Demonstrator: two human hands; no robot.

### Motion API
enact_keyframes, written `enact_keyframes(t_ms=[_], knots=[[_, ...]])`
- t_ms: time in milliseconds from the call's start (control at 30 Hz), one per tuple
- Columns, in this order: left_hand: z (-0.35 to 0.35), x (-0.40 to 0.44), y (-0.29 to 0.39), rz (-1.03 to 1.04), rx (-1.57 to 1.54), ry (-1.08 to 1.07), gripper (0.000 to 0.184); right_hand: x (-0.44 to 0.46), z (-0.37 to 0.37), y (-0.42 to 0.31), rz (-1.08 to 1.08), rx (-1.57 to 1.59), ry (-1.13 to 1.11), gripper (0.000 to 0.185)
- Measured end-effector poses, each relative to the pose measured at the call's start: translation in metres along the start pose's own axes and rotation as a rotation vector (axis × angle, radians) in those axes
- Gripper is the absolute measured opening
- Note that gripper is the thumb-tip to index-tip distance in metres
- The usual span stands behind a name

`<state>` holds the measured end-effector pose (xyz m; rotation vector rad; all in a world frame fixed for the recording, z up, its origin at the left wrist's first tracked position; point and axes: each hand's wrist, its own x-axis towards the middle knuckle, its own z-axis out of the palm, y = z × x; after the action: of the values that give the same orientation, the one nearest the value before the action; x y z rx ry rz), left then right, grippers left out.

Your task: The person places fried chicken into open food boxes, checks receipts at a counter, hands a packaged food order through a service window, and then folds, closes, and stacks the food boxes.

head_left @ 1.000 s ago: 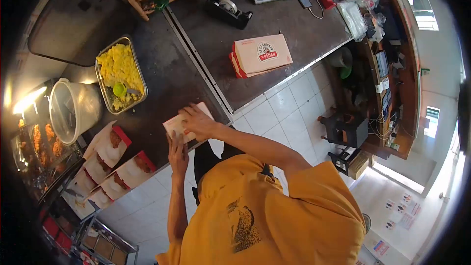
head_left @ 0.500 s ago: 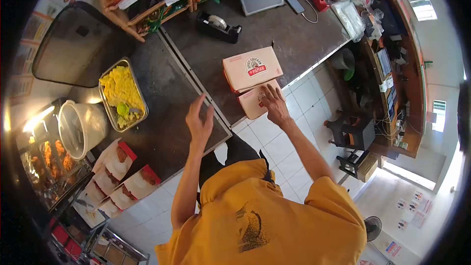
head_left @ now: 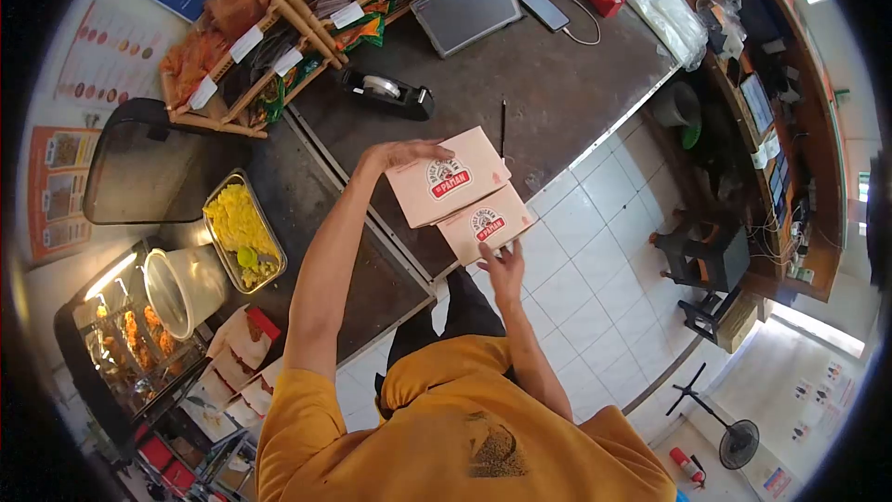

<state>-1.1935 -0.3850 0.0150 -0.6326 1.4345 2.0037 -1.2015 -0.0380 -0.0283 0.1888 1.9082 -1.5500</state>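
Observation:
Two pale pink cardboard food boxes with red-and-black chicken logos lie at the counter's front edge, touching. The larger box (head_left: 474, 163) is farther away; the smaller box (head_left: 506, 204) is nearer and juts past the edge. My left hand (head_left: 409, 154) reaches round the far left side of the larger box, its fingers laid over the top. At the near side of the smaller box, my right hand (head_left: 505, 270) grips the edge, fingertips against the front. The boxes sit between my two hands. The undersides of both boxes are hidden.
Behind the boxes stand a black tape dispenser (head_left: 386, 93), a pen (head_left: 504, 130), a tablet (head_left: 466, 11) and a phone (head_left: 543, 7). To the left is a metal tray (head_left: 276, 246) of yellow food with a green scoop. A bamboo rack (head_left: 295, 9) holds packets at the back.
My left hand has come from beside the boxes onto the larger one. My right hand has shifted from the smaller box's top to its near edge. The view has turned.

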Motion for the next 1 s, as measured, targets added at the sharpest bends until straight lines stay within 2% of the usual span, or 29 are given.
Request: enact_keyframes(t_ms=[33, 67, 100, 200, 233, 300, 333, 367, 400, 433, 467, 533, 600, 633, 667, 700, 733, 767, 800, 833, 867, 933, 1000], knots=[[0.005, 0.0, -0.002, 0.004, -0.087, 0.003, 0.063, 0.008, 0.011, 0.009, -0.127, -0.046, -0.021, 0.078], [0.006, -0.001, 0.003, -0.027, -0.079, 0.018, 0.062, 0.015, 0.018, 0.015, -0.253, -0.092, -0.046, 0.071], [0.008, -0.006, 0.009, -0.059, -0.074, 0.033, 0.062, 0.02, 0.026, 0.012, -0.222, -0.114, -0.028, 0.06], [0.005, -0.003, 0.011, -0.042, -0.096, 0.103, 0.059, 0.041, 0.028, 0.001, -0.239, -0.524, -0.042, 0.057], [0.002, 0.002, 0.009, -0.014, -0.116, 0.137, 0.057, 0.048, 0.031, 0.001, -0.251, -0.524, -0.045, 0.055], [-0.008, 0.012, 0.004, 0.008, -0.217, 0.012, 0.053, 0.069, 0.032, 0.016, -0.647, -0.415, 0.026, 0.05], [-0.008, 0.014, -0.005, 0.144, -0.208, 0.021, 0.052, 0.084, 0.02, 0.031, -0.468, -0.54, -0.075, 0.051], [-0.015, 0.019, -0.014, 0.328, -0.033, 0.019, 0.058, 0.086, 0.016, 0.027, -0.416, -0.322, -0.231, 0.041], [-0.007, 0.004, 0.007, 0.072, -0.02, 0.039, 0.068, 0.077, 0.013, 0.01, -0.302, -0.207, -0.359, 0.043], [0.018, -0.024, 0.015, 0.009, 0.32, 0.601, 0.077, 0.059, 0.012, -0.007, 0.083, -0.061, -0.292, 0.047], [0.016, -0.018, 0.004, 0.205, 0.34, 0.665, 0.085, 0.042, 0.012, -0.012, 0.052, -0.105, -0.22, 0.055], [0.049, -0.065, -0.005, 0.598, 0.238, 0.993, 0.082, 0.027, 0.001, 0.001, 0.02, -0.435, -0.278, 0.055], [0.095, -0.109, -0.048, 0.948, -0.189, 1.154, 0.058, 0.019, -0.011, 0.041, 0.009, -0.518, -0.615, 0.053], [0.117, -0.134, -0.081, 0.949, -0.08, 1.31, 0.047, -0.001, 0.011, 0.046, 0.016, -0.721, -0.692, 0.045], [0.14, -0.158, -0.121, 0.946, 0.034, 1.456, 0.036, -0.027, 0.039, 0.051, -0.13, -0.823, -0.925, 0.043], [0.168, -0.182, -0.162, 0.857, -0.074, 1.547, 0.026, -0.051, 0.068, 0.056, -0.144, -0.872, -1.123, 0.038], [0.198, -0.215, -0.201, 0.514, -0.055, 1.628, 0.02, -0.089, 0.101, 0.06, -0.354, -0.893, -1.26, 0.036], [0.222, -0.23, -0.255, 0.478, -0.184, 1.714, 0.02, -0.106, 0.129, 0.094, -0.361, -0.62, -1.493, 0.035], [0.246, -0.242, -0.316, 0.391, -0.457, 1.711, 0.02, -0.142, 0.168, 0.102, -0.528, -0.96, -1.562, 0.039], [0.265, -0.247, -0.379, 0.382, -0.614, 1.871, 0.019, -0.174, 0.196, 0.125, -0.407, -0.995, -1.613, 0.045], [0.287, -0.276, -0.412, 0.247, -0.625, 2.065, 0.018, -0.208, 0.222, 0.15, -0.282, -1.025, -1.657, 0.051], [0.323, -0.314, -0.497, -0.034, -0.689, 2.148, 0.018, -0.291, 0.266, 0.144, -0.115, -1.247, -1.59, 0.059], [0.342, -0.343, -0.543, -0.04, -0.814, 2.228, 0.022, -0.297, 0.278, 0.241, -0.528, -1.302, -1.515, 0.058]])
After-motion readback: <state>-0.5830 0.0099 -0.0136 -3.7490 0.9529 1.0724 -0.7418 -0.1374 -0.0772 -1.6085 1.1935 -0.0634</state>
